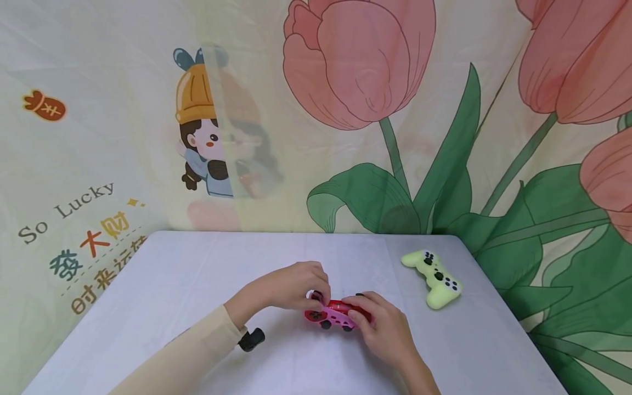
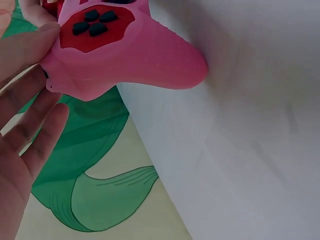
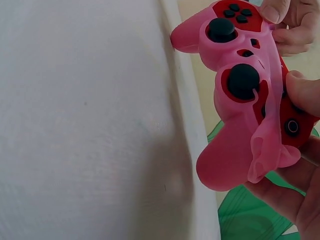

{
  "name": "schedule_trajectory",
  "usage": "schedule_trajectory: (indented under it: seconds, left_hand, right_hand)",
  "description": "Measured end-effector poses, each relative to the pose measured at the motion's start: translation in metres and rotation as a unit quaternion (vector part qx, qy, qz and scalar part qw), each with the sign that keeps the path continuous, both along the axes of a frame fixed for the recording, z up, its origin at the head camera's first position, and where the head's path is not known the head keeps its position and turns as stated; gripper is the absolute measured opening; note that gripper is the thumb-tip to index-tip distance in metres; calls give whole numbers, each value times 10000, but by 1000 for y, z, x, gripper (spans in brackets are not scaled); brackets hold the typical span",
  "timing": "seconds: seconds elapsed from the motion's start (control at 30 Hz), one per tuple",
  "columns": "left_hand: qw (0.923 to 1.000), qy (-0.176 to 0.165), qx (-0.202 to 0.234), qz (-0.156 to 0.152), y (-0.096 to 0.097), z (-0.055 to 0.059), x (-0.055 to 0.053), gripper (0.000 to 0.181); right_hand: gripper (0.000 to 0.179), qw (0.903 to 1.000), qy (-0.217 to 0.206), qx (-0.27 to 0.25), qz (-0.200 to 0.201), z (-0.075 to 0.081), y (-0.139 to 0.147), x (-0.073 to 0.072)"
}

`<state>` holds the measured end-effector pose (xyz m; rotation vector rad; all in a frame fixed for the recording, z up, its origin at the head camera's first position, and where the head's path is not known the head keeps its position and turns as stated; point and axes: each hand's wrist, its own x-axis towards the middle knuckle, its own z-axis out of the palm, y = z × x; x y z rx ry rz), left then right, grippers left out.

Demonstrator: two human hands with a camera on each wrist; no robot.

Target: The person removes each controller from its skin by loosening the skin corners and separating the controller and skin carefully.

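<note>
A red game controller (image 3: 272,112) sits partly inside a pink silicone cover (image 3: 220,145). The cover wraps the left end and both thumbsticks; its edge bunches up on the right end, leaving red body and a round button exposed. My left hand (image 1: 295,286) pinches the covered left end between thumb and fingers, beside the black direction buttons (image 2: 98,29). From the other end, my right hand (image 1: 382,329) grips the controller, thumb on its red face and fingers beneath. In the head view the two hands hide much of it, low over the table's middle.
A pale green game controller (image 1: 439,280) lies at the table's right rear. Near my left forearm is a small black object (image 1: 252,340), possibly the wrist camera. White cloth covers the table (image 1: 222,258); a printed tulip curtain (image 1: 365,60) hangs behind it.
</note>
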<state>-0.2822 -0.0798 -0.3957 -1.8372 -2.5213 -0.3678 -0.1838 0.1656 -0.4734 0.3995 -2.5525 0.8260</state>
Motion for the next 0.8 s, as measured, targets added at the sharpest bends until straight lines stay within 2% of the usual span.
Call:
schedule_trajectory:
  seconds: [0.13, 0.3, 0.53, 0.8]
  left_hand:
    - [10000, -26, -29, -52, 4, -1, 2, 7]
    - [9998, -167, -10, 124, 7, -2, 5, 13]
    - [9977, -348, 255, 524, 7, -7, 7, 16]
    - [9962, -376, 515, 588, -3, -7, 2, 16]
  right_hand:
    - [28, 9997, 196, 103, 74, 0, 1, 0]
    - [25, 9987, 417, 231, 188, -1, 1, -1]
    - [25, 9993, 227, 133, 283, -2, 3, -1]
    - [31, 9993, 25, 134, 354, -1, 6, 0]
